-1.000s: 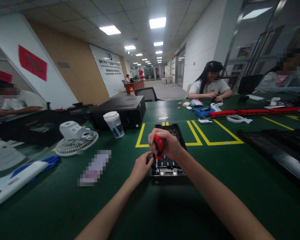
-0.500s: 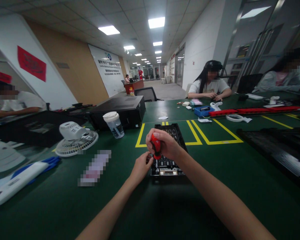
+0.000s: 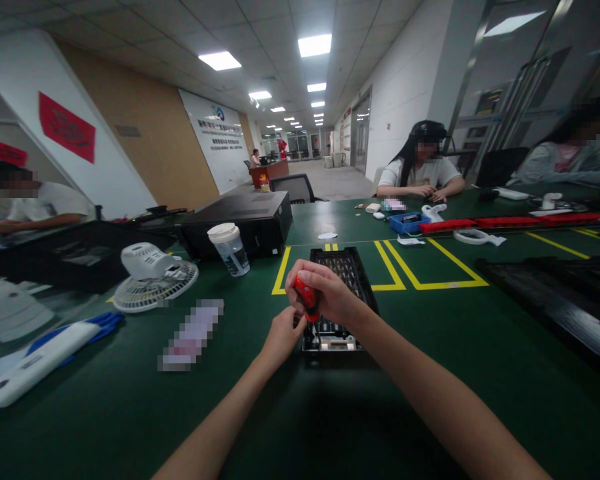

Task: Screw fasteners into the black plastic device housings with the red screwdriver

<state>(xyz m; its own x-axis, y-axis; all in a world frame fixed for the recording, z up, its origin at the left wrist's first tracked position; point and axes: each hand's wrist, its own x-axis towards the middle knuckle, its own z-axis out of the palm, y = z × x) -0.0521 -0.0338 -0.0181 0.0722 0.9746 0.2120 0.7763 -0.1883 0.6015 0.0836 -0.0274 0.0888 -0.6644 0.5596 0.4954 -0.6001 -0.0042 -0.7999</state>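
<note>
My right hand (image 3: 325,288) is closed around the red and black handle of a screwdriver (image 3: 307,297), which leans with its lower end towards the near left part of a long black case (image 3: 363,273). Rows of small light pieces show inside the case, and a pale metallic strip (image 3: 337,345) lies across its near end. At the case's left edge, my left hand (image 3: 283,337) has its thumb and fingers curled together just below the screwdriver handle. Its fingertips are partly covered, so what they pinch is unclear. The screwdriver's tip is too dark to make out.
Left of the case are a white fan (image 3: 153,280), a lidded cup (image 3: 230,250) and a large black box (image 3: 240,220). A black panel (image 3: 555,300) lies to the right. Farther back are a blue tray (image 3: 407,222), a tape roll (image 3: 470,237) and a seated person (image 3: 420,167).
The screwdriver handle has tilted, its top swinging left, and my right hand has turned slightly left with it. My left hand stays at the case's edge.
</note>
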